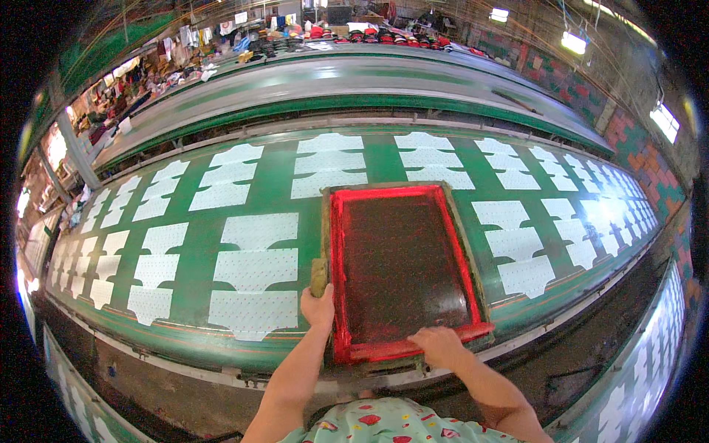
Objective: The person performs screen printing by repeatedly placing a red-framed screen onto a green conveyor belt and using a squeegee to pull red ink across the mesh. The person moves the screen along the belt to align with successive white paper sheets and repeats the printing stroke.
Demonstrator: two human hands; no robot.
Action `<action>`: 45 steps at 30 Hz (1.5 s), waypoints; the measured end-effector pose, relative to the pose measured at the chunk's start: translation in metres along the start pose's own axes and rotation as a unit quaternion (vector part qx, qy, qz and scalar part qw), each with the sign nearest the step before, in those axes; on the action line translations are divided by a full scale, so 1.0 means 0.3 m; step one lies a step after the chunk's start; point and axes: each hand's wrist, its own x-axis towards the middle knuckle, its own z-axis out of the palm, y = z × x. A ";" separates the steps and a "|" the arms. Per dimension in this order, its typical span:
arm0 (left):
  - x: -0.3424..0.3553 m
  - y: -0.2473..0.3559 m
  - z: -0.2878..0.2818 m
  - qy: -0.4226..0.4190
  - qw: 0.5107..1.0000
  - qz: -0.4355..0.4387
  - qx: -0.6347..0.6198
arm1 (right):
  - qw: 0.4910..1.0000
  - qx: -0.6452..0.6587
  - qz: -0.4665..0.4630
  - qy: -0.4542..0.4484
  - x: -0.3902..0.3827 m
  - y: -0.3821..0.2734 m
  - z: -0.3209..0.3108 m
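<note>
In front of me a screen-printing frame (395,258) lies on the green table, its dark mesh bordered with red ink. My left hand (317,306) is closed around a worn wooden block (318,279) on the left side of the frame. At the near end, my right hand (439,346) grips a red-coated squeegee (476,332), which lies across the frame and sticks out past its right edge. The fingertips of that hand rest on top of the squeegee. White cut fabric pieces (255,269) with small dots lie in rows on both sides of the frame.
The long green table (196,288) runs left to right, with a metal rail along its near edge. Behind it stands another long table (340,85), with red and black piles (391,37) beyond. At the lower right, another table (628,399) carries more white pieces.
</note>
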 end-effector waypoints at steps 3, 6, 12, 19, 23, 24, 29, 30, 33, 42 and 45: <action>-0.007 0.000 -0.001 -0.005 1.000 0.008 0.010 | 0.995 0.011 0.062 -0.076 0.041 -0.007 -0.060; -0.009 -0.013 0.012 0.015 0.999 0.042 -0.019 | 0.995 0.004 0.066 -0.068 0.013 -0.026 -0.069; 0.004 -0.026 0.015 -0.014 0.998 0.039 -0.043 | 0.997 -0.011 0.068 0.030 -0.041 -0.076 0.044; -0.004 -0.028 0.018 -0.020 0.996 0.036 -0.078 | 0.980 -0.062 0.027 0.188 0.095 0.021 0.137; -0.004 -0.026 0.013 -0.021 0.996 0.033 -0.084 | 0.979 -0.073 0.022 0.186 0.308 0.167 0.097; -0.002 -0.022 0.013 -0.017 0.995 0.030 -0.090 | 0.980 -0.072 0.015 0.184 0.372 0.209 0.078; -0.006 0.013 0.015 -0.014 0.997 0.023 -0.067 | 0.984 -0.067 0.009 0.166 0.713 0.421 -0.018; -0.009 0.019 0.014 -0.015 0.998 0.020 -0.062 | 0.984 -0.069 0.019 0.163 0.774 0.455 -0.036; -0.012 0.028 0.013 -0.010 0.998 0.019 -0.052 | 0.984 -0.076 0.028 0.160 0.963 0.561 -0.088; -0.015 0.025 0.017 0.000 0.999 -0.011 -0.036 | 0.977 -0.071 0.010 0.202 1.396 0.821 -0.231; -0.018 0.028 0.013 0.000 1.000 -0.007 -0.019 | 0.981 -0.060 0.017 0.181 1.457 0.870 -0.292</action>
